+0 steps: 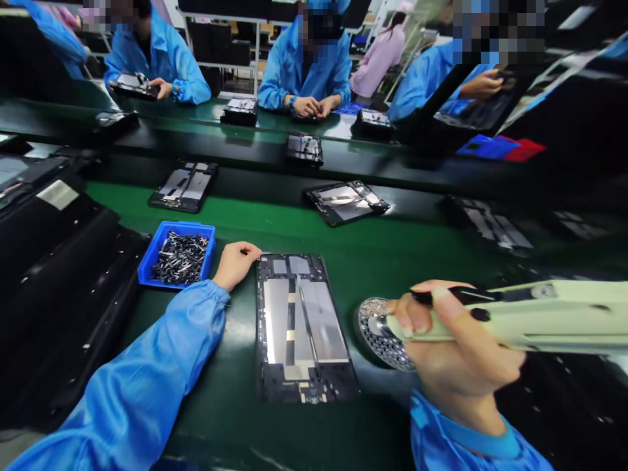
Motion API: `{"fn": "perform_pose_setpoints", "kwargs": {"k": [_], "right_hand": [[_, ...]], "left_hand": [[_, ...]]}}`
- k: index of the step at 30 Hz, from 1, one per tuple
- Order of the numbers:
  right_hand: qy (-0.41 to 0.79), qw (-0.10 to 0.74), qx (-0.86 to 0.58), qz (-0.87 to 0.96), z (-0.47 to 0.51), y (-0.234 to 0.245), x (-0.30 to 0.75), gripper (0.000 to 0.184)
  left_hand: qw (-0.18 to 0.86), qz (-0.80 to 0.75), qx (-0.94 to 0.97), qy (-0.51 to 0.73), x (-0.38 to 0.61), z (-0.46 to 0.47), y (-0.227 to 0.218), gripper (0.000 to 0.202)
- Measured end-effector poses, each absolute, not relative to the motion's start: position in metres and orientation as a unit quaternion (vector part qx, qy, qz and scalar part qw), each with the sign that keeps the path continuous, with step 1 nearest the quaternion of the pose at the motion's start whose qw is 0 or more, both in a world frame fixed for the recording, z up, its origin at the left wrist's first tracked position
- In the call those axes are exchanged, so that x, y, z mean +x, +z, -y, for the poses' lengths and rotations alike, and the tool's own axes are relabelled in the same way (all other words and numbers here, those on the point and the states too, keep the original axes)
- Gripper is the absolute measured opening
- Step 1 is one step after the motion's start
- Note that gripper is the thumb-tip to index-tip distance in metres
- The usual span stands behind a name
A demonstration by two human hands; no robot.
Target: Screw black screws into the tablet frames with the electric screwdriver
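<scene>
An open tablet chassis point(300, 327) with silver plates inside lies on the green belt in front of me. My left hand point(235, 263) rests at its top left corner, fingers curled and pinched on a small dark part I cannot make out. My right hand point(456, 347) is wrapped round a pale green electric screwdriver point(540, 317). Its tip points left over a round perforated screw dish point(380, 330) beside the chassis.
A blue tray point(177, 254) of small black parts sits left of my left hand. More opened tablets point(346, 201) lie further along the belt point(402, 248). Black trays point(53, 275) stack at the left. Several people in blue coats work across the line.
</scene>
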State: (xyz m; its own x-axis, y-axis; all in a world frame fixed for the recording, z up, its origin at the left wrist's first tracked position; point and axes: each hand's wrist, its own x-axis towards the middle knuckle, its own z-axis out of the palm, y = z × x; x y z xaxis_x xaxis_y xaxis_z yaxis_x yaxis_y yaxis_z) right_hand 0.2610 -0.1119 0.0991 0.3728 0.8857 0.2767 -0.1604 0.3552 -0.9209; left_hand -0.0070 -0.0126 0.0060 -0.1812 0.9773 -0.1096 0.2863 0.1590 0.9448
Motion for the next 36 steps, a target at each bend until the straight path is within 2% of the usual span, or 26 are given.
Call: {"fn": "perform_pose_setpoints", "kwargs": {"k": [5,16,30,36], "right_hand": [[0.404,0.7,-0.398,0.434,0.089,0.098,0.215,0.03],[0.449,0.665,-0.382,0.458,-0.006,0.068,0.111,0.036],[0.451,0.633,-0.393,0.491,-0.017,0.052,0.095,0.047],[0.453,0.643,-0.396,0.474,-0.019,0.05,0.09,0.045]], "left_hand": [[0.391,-0.634,0.522,0.414,-0.007,0.013,0.003,0.009],[0.402,-0.62,0.544,0.398,-0.005,0.016,-0.002,0.016],[0.388,-0.644,0.549,0.365,-0.001,0.014,-0.005,0.016],[0.367,-0.665,0.558,0.333,-0.002,0.013,-0.005,0.014]]}}
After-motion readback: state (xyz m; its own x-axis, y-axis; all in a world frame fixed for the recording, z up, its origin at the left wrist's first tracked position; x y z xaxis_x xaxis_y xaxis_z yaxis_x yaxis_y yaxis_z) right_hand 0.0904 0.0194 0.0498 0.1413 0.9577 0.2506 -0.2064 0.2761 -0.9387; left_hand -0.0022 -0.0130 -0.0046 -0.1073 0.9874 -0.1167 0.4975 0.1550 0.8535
